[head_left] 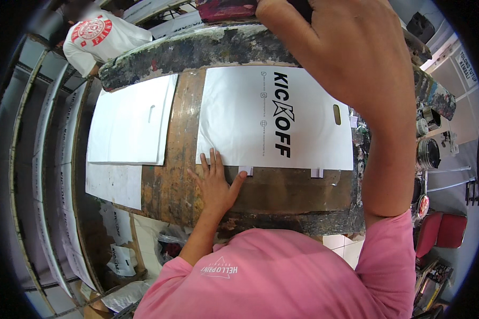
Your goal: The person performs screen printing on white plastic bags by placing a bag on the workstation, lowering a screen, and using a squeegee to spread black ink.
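A white plastic bag [234, 117] with black printing and an oval handle hole lies flat on the paint-stained wooden board [183, 122] before me. My left hand [216, 183] rests at its near left corner, fingers spread, the fingertips touching the bag's edge. Raised close to the camera, my right hand [354, 58] covers the bag's far right part. Its thumb reaches toward a dark paint-crusted frame [226, 11] at the top edge; the other fingers are out of sight, so I cannot tell whether it grips the frame. Small pale tabs [317, 173] stick out along the bag's near edge.
A stack of blank white bags [130, 125] lies left on the board, over a stained sheet [112, 183]. Racks [72, 181] with printed bags stand further left. Another person [104, 37] is at the far left. Tins [428, 153] and a red chair [442, 231] are right.
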Demonstrator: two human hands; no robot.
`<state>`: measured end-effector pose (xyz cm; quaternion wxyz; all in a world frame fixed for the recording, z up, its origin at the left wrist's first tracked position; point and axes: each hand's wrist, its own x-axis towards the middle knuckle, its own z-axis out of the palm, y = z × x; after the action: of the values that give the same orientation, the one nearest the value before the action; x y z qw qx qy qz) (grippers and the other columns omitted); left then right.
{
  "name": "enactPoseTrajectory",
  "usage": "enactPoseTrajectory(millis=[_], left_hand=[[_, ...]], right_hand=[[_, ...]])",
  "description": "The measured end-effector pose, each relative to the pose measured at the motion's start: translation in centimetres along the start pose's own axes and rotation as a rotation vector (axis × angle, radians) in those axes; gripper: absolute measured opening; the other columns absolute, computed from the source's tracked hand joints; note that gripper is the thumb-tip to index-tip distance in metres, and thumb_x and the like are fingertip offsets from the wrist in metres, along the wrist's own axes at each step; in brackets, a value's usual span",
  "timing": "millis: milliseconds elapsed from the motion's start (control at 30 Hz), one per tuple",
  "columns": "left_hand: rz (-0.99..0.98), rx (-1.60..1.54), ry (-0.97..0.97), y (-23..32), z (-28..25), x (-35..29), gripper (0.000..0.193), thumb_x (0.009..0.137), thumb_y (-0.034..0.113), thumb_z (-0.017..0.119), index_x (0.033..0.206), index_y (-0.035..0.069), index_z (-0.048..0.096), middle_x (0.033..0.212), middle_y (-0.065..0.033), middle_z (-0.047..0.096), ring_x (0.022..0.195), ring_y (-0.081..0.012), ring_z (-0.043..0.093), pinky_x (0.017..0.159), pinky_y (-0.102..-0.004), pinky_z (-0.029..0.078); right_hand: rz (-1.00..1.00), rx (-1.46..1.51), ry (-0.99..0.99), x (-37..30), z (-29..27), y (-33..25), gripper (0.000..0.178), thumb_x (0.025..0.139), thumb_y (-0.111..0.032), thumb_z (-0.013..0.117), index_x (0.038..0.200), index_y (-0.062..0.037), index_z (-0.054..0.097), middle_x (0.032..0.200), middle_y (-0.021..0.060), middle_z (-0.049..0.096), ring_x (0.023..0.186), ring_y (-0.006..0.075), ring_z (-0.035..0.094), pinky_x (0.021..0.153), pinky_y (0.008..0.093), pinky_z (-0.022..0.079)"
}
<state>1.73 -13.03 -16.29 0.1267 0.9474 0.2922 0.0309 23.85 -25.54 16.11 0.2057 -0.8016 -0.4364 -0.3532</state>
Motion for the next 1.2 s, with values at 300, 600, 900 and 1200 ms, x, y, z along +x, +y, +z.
enactPoseTrajectory(millis=[300,600,900,1200], left_hand=[[0.164,-0.718,0.511,3.4,-8.8,8.2,0.060,0.104,0.036,0.074,0.138,-0.012,0.065,0.138,-0.0310,0.069,0.130,-0.0415,0.067,0.110,-0.0446,0.051],[-0.276,-1.129,0.591,-3.6,-7.2,5.0,0.051,0.104,0.016,0.074,0.149,-0.003,0.062,0.112,-0.0126,0.076,0.094,-0.0124,0.070,0.084,-0.0290,0.060],[-0.350,-0.909,0.593,-23.3,-10.3,6.5,0.063,0.088,0.001,0.066,0.151,-0.005,0.061,0.118,-0.0123,0.073,0.082,-0.0118,0.066,0.072,-0.0267,0.055],[-0.428,-0.326,0.446,-42.4,-14.3,12.7,0.078,0.082,0.005,0.071,0.158,0.002,0.054,0.135,-0.0324,0.069,0.123,-0.0332,0.070,0.104,-0.0401,0.055]], right_hand=[[0.010,0.058,-0.030,0.7,-0.7,-0.5,0.044,0.095,-0.035,0.057,0.068,-0.0006,0.064,0.061,0.0141,0.060,0.055,0.0282,0.056,0.073,0.0458,0.049],[-0.017,0.025,-0.018,0.2,0.4,0.3,0.040,0.094,-0.034,0.058,0.072,-0.0006,0.066,0.066,0.0168,0.065,0.059,0.0306,0.062,0.061,0.0450,0.049],[-0.005,0.037,-0.127,-0.6,0.8,1.7,0.045,0.101,-0.041,0.059,0.115,-0.0008,0.075,0.098,0.0258,0.072,0.093,0.0456,0.069,0.089,0.0496,0.052],[-0.088,0.065,-0.020,-1.0,0.9,0.8,0.044,0.099,-0.038,0.061,0.113,0.0019,0.073,0.097,0.0279,0.070,0.092,0.0477,0.066,0.086,0.0515,0.051]])
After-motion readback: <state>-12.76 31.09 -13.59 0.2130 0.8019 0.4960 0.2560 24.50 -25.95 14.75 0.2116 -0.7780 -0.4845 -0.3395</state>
